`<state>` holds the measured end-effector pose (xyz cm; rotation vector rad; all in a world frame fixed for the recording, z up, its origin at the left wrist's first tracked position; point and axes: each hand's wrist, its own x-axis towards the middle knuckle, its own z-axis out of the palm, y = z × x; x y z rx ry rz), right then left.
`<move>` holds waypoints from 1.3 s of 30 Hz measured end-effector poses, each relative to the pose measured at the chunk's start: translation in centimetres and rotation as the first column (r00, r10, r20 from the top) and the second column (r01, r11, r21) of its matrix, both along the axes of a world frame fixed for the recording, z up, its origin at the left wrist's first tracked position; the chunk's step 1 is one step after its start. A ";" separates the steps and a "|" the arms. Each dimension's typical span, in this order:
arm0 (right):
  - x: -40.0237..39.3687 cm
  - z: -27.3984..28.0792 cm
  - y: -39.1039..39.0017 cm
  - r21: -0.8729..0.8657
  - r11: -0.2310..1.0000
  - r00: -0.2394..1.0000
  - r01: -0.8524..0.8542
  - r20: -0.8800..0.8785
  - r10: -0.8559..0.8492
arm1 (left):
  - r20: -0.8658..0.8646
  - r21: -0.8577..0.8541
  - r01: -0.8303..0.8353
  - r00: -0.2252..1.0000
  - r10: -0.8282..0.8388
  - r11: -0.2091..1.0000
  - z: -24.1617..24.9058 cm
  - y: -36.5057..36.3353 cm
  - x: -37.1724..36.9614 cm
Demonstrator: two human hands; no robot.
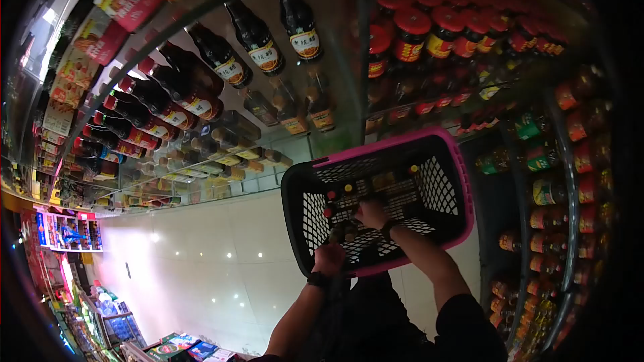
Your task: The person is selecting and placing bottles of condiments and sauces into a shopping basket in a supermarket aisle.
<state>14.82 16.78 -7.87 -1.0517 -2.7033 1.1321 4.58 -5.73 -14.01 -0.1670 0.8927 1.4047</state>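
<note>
A black shopping basket [466, 181] with a pink rim and lattice walls is in front of my body. Several bottles with red or yellow caps are inside it, among them a red-capped bottle [329, 212] and a yellow-capped bottle [414, 169]. My left hand [329, 258] is closed at the basket's near left side, beside a dark bottle-like object [342, 232]; shadow hides what the fingers grip. Inside the basket, my right hand [372, 214] is closed too, and its fingertips are too dark to show what they hold. Dark bands circle both wrists.
Glass shelves ahead carry dark sauce bottles [261, 53] and red-lidded jars [410, 33]. On the right, curved shelves hold plastic bottles [547, 191]. Pale floor tiles [201, 248] spread to the left. Boxed goods [178, 347] stand at the lower left.
</note>
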 end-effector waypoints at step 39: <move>-1.1 22.9 -1.5 -0.943 0.184 0.250 -0.278 -0.256 -0.934 | 0.560 -0.132 0.010 0.826 0.066 0.991 21.2 4.0 -0.9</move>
